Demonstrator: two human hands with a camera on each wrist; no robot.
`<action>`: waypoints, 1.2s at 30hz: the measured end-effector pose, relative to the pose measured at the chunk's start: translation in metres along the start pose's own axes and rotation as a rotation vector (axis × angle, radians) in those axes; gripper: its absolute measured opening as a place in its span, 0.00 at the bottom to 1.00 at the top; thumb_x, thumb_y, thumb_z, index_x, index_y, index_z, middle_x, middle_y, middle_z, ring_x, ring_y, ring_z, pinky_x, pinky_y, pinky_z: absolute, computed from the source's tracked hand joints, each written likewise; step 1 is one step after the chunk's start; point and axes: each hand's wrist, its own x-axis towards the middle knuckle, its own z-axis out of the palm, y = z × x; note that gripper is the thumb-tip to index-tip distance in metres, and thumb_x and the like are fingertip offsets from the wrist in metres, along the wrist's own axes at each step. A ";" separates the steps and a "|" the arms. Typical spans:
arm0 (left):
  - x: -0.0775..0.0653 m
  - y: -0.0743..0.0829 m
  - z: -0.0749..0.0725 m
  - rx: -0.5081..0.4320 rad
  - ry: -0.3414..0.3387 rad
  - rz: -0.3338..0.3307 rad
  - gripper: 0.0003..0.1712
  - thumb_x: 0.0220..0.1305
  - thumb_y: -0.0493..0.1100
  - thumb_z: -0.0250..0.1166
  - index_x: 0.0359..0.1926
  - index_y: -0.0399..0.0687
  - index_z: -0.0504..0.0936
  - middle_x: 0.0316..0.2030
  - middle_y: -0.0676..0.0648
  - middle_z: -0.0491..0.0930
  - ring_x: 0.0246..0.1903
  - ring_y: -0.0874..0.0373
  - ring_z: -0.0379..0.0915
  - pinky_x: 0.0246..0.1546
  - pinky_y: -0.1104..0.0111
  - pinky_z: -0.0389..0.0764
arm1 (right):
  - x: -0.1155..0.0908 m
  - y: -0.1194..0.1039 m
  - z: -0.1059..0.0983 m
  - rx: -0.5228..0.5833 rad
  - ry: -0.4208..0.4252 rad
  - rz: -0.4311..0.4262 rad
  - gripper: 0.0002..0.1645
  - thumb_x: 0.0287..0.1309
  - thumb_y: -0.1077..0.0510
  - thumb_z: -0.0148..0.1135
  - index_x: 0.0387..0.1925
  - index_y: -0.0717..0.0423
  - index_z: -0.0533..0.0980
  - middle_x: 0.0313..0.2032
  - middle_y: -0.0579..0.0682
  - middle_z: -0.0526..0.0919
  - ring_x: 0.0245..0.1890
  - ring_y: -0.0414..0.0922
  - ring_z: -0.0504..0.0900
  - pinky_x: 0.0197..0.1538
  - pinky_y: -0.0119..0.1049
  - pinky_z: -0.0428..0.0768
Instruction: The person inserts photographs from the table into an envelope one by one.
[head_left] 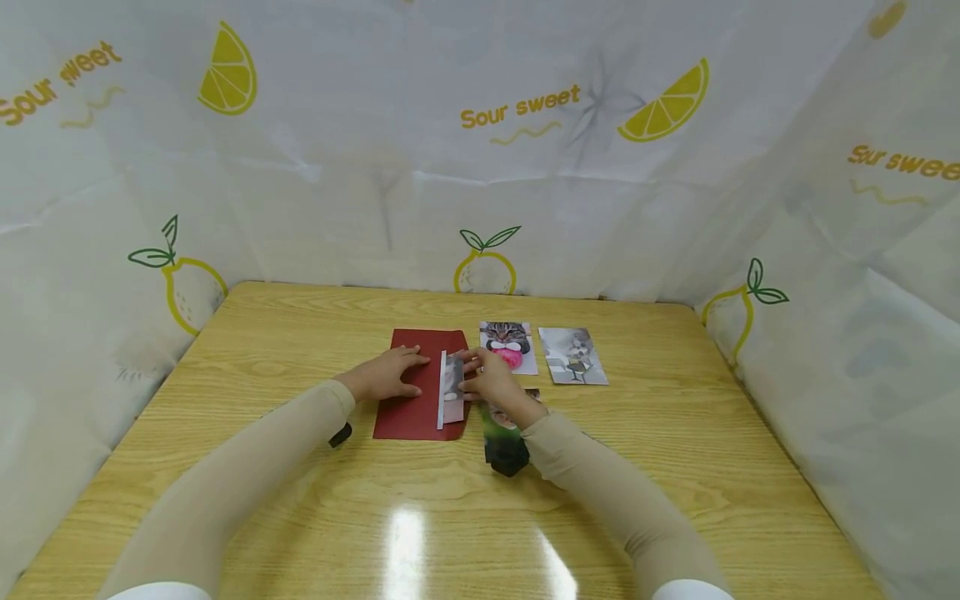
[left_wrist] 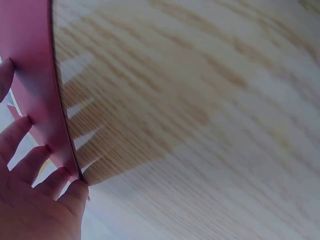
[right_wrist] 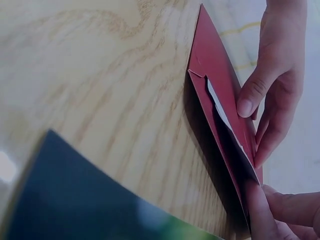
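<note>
Photo (head_left: 452, 387) mid-frame, its visible strip running up-down over the red envelope's (head_left: 405, 417) right part; right hand (head_left: 495, 385) nearer, pinching its right edge, left hand (head_left: 384, 375) spread on the envelope.

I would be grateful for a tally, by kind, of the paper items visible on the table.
Red envelope: 1
Picture cards, one of them at the envelope: 4
Total: 5
</note>
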 end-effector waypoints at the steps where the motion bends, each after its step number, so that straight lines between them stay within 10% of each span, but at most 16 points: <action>1: 0.000 0.000 0.000 -0.001 0.001 0.001 0.37 0.65 0.52 0.63 0.71 0.46 0.64 0.74 0.39 0.51 0.74 0.40 0.42 0.72 0.48 0.52 | 0.001 0.001 0.001 0.004 0.002 -0.006 0.30 0.56 0.74 0.63 0.61 0.58 0.69 0.50 0.59 0.74 0.34 0.47 0.81 0.34 0.38 0.86; 36: -0.002 0.002 -0.002 0.005 -0.009 0.009 0.37 0.66 0.51 0.63 0.71 0.45 0.64 0.74 0.38 0.51 0.74 0.40 0.42 0.72 0.48 0.52 | 0.004 0.003 0.009 -0.008 -0.044 0.017 0.31 0.58 0.69 0.63 0.64 0.61 0.70 0.31 0.52 0.80 0.25 0.39 0.80 0.30 0.33 0.84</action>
